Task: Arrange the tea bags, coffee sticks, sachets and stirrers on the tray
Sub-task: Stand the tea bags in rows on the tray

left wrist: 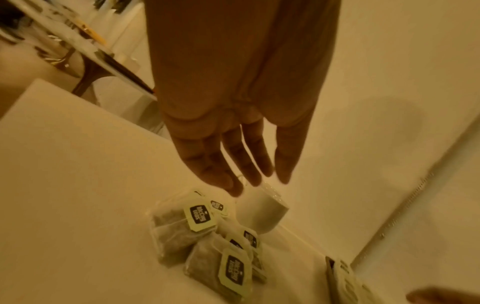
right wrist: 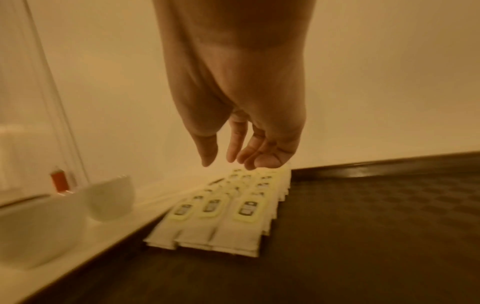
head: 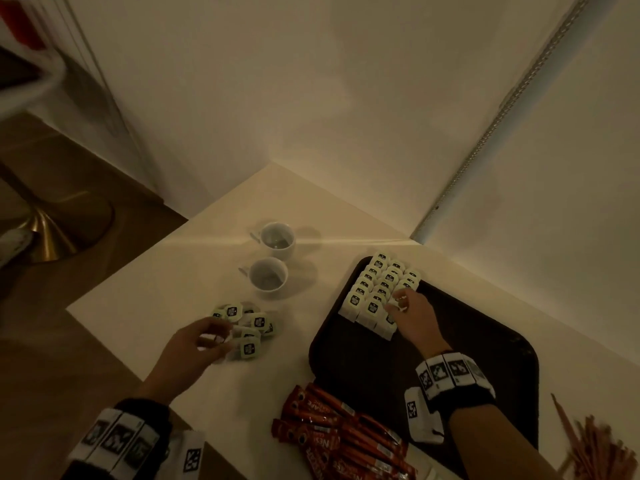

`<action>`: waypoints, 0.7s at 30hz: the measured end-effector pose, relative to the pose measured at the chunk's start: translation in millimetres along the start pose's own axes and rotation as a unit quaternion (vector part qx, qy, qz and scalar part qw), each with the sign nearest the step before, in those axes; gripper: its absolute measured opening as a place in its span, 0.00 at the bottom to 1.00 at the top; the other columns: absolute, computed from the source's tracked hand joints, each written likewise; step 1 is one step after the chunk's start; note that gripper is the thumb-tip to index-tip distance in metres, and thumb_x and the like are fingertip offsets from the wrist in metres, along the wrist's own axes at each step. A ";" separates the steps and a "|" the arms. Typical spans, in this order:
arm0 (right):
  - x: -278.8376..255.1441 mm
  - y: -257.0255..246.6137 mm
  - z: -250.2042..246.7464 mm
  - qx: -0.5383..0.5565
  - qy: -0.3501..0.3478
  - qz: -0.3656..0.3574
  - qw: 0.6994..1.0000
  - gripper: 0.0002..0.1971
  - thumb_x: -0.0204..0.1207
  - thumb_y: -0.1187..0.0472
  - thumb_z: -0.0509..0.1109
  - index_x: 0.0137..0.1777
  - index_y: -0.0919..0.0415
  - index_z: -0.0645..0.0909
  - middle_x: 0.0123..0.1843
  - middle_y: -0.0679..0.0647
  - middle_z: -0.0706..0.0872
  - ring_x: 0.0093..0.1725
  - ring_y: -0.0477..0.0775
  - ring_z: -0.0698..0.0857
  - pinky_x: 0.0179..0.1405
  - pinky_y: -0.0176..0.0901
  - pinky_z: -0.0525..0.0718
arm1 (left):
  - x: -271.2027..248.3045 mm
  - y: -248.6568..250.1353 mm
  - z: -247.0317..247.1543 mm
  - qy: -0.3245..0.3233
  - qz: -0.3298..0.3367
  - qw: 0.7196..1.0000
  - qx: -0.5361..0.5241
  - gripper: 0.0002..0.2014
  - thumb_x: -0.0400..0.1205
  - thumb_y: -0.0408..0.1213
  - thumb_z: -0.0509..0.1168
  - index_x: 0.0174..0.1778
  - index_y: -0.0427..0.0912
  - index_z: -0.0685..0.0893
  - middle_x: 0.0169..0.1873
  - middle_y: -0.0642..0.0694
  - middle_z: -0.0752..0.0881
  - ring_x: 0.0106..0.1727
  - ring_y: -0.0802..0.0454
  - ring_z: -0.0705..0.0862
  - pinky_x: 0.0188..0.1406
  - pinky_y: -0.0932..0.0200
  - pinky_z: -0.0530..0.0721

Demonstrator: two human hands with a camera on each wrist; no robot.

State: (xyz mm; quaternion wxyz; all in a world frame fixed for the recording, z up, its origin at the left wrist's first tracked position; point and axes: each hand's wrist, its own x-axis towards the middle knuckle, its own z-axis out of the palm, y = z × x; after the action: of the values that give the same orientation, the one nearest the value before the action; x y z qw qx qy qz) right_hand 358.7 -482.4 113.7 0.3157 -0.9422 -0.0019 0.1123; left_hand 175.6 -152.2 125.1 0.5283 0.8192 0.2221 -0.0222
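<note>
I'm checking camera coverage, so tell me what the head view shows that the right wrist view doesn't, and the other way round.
Only the head view shows the left hand reaching into the loose tea bags on the table, the red coffee sticks and the stirrers. Only the right wrist view shows the right hand's fingers from beneath, loosely extended and holding nothing, and a small red object behind the cups. Both show the right hand, the rows of tea bags on the dark tray, and two white cups.
</note>
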 end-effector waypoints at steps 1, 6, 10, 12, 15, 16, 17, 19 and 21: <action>-10.1 -6.1 0.7 0.016 -0.018 -0.025 0.999 0.11 0.76 0.58 0.71 0.57 0.58 0.78 0.55 0.53 0.79 0.50 0.49 0.79 0.43 0.34 0.75 | 4.7 -2.3 1.3 0.012 0.021 0.999 0.046 0.11 0.75 0.26 0.72 0.50 0.42 0.84 0.47 0.43 0.85 0.40 0.46 0.84 0.32 0.73 0.79; -71.5 -15.3 10.2 0.055 -0.146 -0.091 0.984 0.06 0.77 0.59 0.71 0.52 0.50 0.81 0.52 0.45 0.83 0.50 0.39 0.81 0.45 0.24 0.75 | 28.0 -8.9 21.1 -0.044 0.079 0.951 0.295 0.24 0.73 0.46 0.75 0.65 0.49 0.77 0.62 0.48 0.76 0.61 0.48 0.75 0.56 0.58 0.76; -101.1 -4.6 14.7 0.041 -0.192 -0.079 0.977 0.06 0.77 0.59 0.70 0.50 0.47 0.80 0.52 0.44 0.84 0.52 0.42 0.83 0.49 0.29 0.78 | 40.1 -4.5 33.5 -0.061 0.080 0.874 0.476 0.30 0.73 0.55 0.71 0.69 0.51 0.71 0.67 0.51 0.73 0.68 0.46 0.70 0.63 0.52 0.69; -109.8 0.4 12.7 0.045 -0.194 -0.061 0.978 0.06 0.78 0.59 0.69 0.51 0.48 0.80 0.52 0.43 0.83 0.52 0.41 0.82 0.47 0.28 0.77 | 44.0 -4.7 36.5 -0.067 0.084 0.844 0.526 0.26 0.76 0.54 0.69 0.67 0.49 0.72 0.65 0.50 0.75 0.67 0.46 0.70 0.64 0.51 0.66; -119.0 6.0 7.3 0.052 -0.183 -0.032 0.981 0.05 0.78 0.59 0.68 0.51 0.48 0.80 0.51 0.43 0.83 0.52 0.41 0.81 0.46 0.29 0.76 | 46.9 -2.8 37.4 -0.077 0.080 0.819 0.563 0.16 0.80 0.51 0.64 0.61 0.49 0.76 0.59 0.50 0.80 0.66 0.46 0.72 0.65 0.48 0.62; -121.3 7.5 5.3 0.055 -0.175 -0.026 0.983 0.05 0.78 0.59 0.67 0.51 0.48 0.80 0.51 0.44 0.83 0.52 0.41 0.81 0.47 0.29 0.76 | 47.9 -0.9 36.5 -0.080 0.079 0.815 0.569 0.13 0.80 0.50 0.63 0.58 0.50 0.78 0.57 0.51 0.81 0.65 0.46 0.72 0.64 0.48 0.62; -123.4 9.0 3.4 0.058 -0.166 -0.021 0.984 0.05 0.78 0.59 0.68 0.50 0.47 0.81 0.50 0.44 0.83 0.52 0.41 0.81 0.48 0.30 0.76 | 49.1 1.3 35.1 -0.083 0.079 0.811 0.573 0.11 0.81 0.50 0.62 0.54 0.51 0.81 0.54 0.51 0.82 0.63 0.46 0.72 0.62 0.47 0.61; -126.9 11.7 0.2 0.068 -0.149 -0.010 0.986 0.05 0.78 0.60 0.68 0.50 0.48 0.81 0.49 0.44 0.84 0.52 0.41 0.82 0.47 0.31 0.76 | 52.5 6.5 31.2 -0.088 0.080 0.814 0.569 0.10 0.80 0.51 0.63 0.49 0.52 0.85 0.50 0.53 0.83 0.61 0.48 0.73 0.59 0.47 0.60; -129.4 13.3 -1.4 0.073 -0.140 0.001 0.987 0.05 0.78 0.60 0.68 0.50 0.48 0.81 0.50 0.44 0.84 0.52 0.41 0.82 0.45 0.30 0.75 | 57.4 10.9 28.8 -0.089 0.086 0.830 0.544 0.09 0.79 0.51 0.65 0.50 0.54 0.86 0.54 0.55 0.82 0.62 0.49 0.72 0.62 0.46 0.60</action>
State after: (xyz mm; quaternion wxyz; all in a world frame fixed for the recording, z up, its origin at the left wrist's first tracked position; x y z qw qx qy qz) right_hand 232.0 -503.5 134.1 0.3802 -0.8915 -0.0373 0.2437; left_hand 237.3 -161.6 106.2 0.0145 0.9843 0.0547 -0.1671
